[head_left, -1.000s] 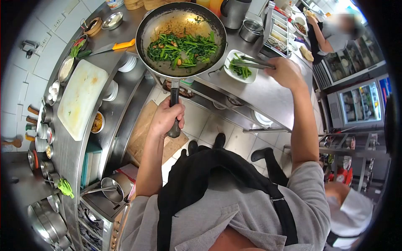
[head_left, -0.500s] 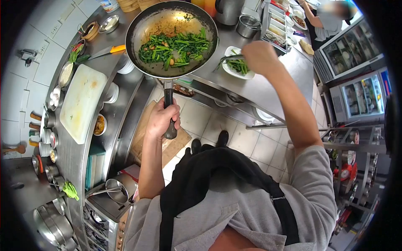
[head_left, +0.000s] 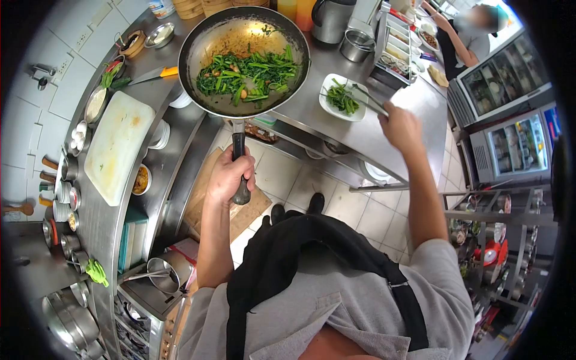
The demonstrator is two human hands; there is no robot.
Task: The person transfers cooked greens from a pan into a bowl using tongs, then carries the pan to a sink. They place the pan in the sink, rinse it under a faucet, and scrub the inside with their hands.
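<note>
Wrapped round the black handle of a frying pan [head_left: 207, 45], my left hand [head_left: 231, 174] holds it level at the counter's edge. Cooked leafy greens [head_left: 252, 75] with a few brown pieces, which look like nuts or garlic, lie in the pan. My right hand [head_left: 401, 126] is closed on a pair of metal tongs [head_left: 373, 103]. The tongs reach over a white square plate [head_left: 354, 115] on the steel counter, their tips at a small heap of greens [head_left: 341, 97] there.
At left are a white cutting board [head_left: 120, 144] and a yellow-handled knife [head_left: 157, 73]. A metal pot [head_left: 357, 45], a grey jug [head_left: 329, 21] and a rack of ingredient trays [head_left: 396, 45] stand behind the plate. Another person [head_left: 474, 36] is at the far right.
My right hand has moved right and toward me, swinging the tongs to the plate's right side. The heap of greens has shifted and spread on the plate. The pan has hardly moved.
</note>
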